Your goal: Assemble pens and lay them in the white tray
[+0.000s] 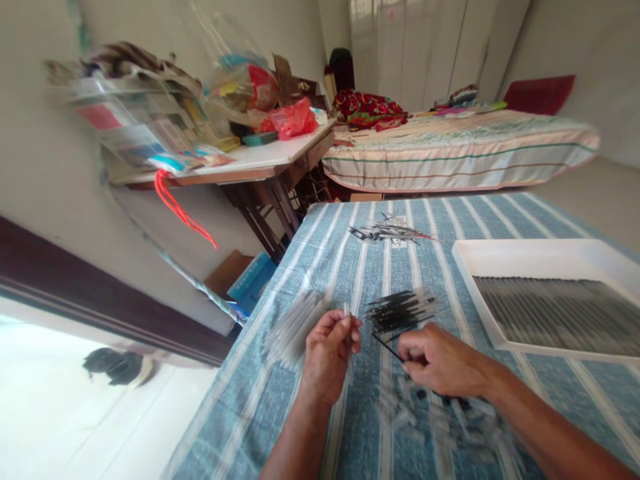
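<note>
My left hand [331, 347] is closed around a translucent whitish pen barrel [347, 312], which stands nearly upright in the fingers. Beside it on the left lies a heap of similar pale barrels [291, 330]. My right hand [440, 360] pinches a thin black pen refill [386, 347] that slants up to the left, apart from the barrel. Just beyond this hand is a pile of black refills [403, 310]. Clear and black pen caps [400, 410] lie scattered under and in front of my right forearm, which hides some of them.
A white tray [530, 250] at the right holds rows of dark-cored pens [550, 313]. More thin dark and red sticks [390, 231] lie at the far end of the striped tablecloth [325, 240]. A cluttered side table [250, 160] stands at left, a bed [450, 153] behind.
</note>
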`<state>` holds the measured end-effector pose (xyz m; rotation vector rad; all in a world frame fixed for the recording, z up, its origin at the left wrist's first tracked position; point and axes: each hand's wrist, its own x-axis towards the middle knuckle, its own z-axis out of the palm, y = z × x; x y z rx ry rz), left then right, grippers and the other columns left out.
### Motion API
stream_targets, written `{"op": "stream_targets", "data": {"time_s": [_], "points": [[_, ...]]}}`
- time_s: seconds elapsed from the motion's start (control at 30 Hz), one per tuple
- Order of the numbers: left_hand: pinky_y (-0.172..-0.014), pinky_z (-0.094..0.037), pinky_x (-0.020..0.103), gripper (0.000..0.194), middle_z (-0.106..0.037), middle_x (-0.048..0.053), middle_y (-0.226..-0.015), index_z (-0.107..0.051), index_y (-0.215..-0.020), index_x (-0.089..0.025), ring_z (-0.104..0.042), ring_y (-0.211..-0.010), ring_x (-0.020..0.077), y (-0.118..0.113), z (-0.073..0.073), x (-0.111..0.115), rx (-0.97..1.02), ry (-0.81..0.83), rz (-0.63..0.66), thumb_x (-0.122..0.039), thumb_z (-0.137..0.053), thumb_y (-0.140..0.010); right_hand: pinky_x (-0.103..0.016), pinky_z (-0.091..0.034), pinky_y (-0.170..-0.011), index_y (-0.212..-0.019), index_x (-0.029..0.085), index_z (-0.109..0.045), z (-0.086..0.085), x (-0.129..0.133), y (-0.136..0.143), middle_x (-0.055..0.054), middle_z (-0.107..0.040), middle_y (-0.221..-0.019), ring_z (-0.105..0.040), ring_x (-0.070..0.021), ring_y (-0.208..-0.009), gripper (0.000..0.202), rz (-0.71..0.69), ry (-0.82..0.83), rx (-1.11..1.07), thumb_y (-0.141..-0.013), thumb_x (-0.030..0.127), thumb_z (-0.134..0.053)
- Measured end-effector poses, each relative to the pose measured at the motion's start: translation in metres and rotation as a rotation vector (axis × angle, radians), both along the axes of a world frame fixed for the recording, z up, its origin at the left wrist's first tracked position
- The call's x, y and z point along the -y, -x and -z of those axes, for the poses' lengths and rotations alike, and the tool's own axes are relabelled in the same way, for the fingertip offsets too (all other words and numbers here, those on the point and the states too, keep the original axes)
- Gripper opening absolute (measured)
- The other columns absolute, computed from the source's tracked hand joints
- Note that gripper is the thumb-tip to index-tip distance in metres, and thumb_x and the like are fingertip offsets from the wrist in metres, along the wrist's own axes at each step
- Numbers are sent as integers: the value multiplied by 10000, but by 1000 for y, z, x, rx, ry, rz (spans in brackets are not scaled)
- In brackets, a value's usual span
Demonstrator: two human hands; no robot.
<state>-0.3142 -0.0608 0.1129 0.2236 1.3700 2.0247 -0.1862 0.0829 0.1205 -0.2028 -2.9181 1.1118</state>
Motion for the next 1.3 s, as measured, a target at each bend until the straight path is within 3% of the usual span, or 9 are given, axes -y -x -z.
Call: {"op": "stream_targets", "data": {"time_s": [0.2,0.3,0.5,0.93,1.3], "points": [[-426,-342,183,196,-637,11,-655,-652,-825,-143,-488,-472,71,2,-1,6,-133,136,218,-274,-706,-689,-267,-218,-518,-782,173,-609,8,-18,-2,-35,-627,-590,-509,-141,-502,203,141,-588,-47,-822,160,-410],[-413,-336,186,247,-642,13,-645,-678,-878,-142,-486,-450,68,1,-3,7,-158,195,278,-273,-716,-672,-284,-206,-515,-806,167,-601,7,-25,-5,-56,-652,-611,-563,-168,-528,196,151,-725,-23,-838,145,-408],[-382,-307,180,329,-656,17,-640,-688,-993,-164,-482,-427,66,-3,-2,6,-172,247,331,-262,-704,-679,-288,-240,-525,-832,161,-589,3,-26,-4,-60,-680,-679,-622,-195,-616,173,124,-755,14,-819,79,-437],[-369,-270,177,271,-644,13,-615,-701,-945,-167,-452,-408,58,-3,-6,6,-211,298,365,-262,-667,-693,-282,-279,-544,-824,157,-591,4,-26,-2,-57,-685,-720,-639,-195,-681,177,84,-753,46,-824,58,-445],[-380,-269,198,247,-626,15,-597,-708,-929,-179,-440,-415,81,-3,-2,8,-288,378,513,-251,-641,-702,-291,-285,-569,-809,161,-596,1,-31,-8,-65,-665,-675,-617,-195,-654,190,123,-830,-45,-826,76,-427]]}}
